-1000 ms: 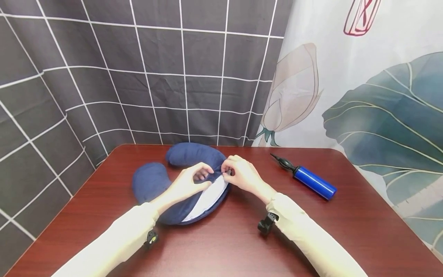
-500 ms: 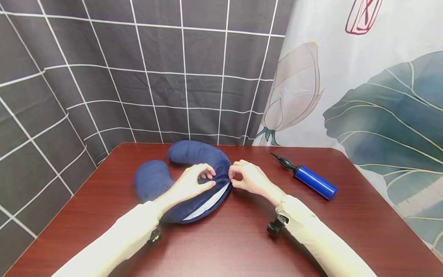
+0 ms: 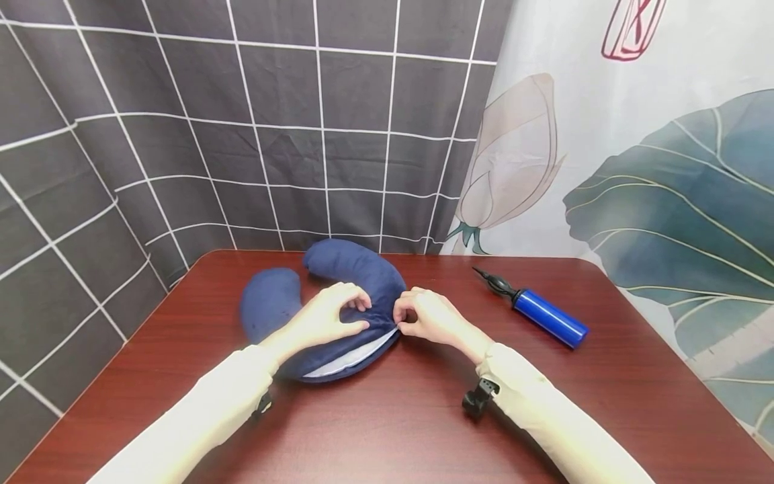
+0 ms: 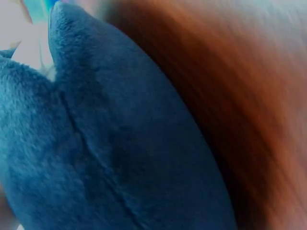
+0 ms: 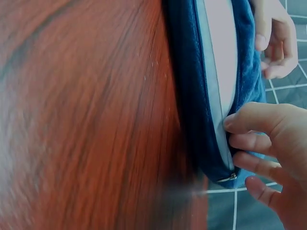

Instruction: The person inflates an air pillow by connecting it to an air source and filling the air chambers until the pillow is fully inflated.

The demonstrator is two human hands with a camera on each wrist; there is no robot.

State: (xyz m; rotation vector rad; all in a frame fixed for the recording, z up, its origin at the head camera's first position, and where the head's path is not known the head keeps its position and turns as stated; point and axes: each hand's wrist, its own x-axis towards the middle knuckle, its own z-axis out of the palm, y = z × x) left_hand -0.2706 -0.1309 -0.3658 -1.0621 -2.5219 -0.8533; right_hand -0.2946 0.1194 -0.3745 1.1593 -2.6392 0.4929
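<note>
A navy plush U-shaped neck pillow [image 3: 272, 302] lies on the table, with an unzipped slit along its near right edge showing a white inner [image 3: 353, 356]. In the head view my left hand [image 3: 323, 319] rests over the pillow's middle, thumb and fingers curved and apart with nothing visible between them. At the right end of the slit, my right hand [image 3: 432, 316] pinches the cover's edge between thumb and fingers. The right wrist view shows the zipper pull [image 5: 232, 177] just below those fingertips. Only the plush pillow [image 4: 129, 120] and its seam are plain in the left wrist view.
A blue hand pump [image 3: 549, 319] with a black nozzle lies to the right of the pillow on the red-brown table [image 3: 387, 430]. Behind the table hang a dark grid-patterned curtain [image 3: 272, 154] and a white floral one [image 3: 538, 222].
The pillow has turned a little and shifted slightly right and away. Its white slit looks narrower than a second ago. My right hand has moved slightly nearer; my left stays over the pillow.
</note>
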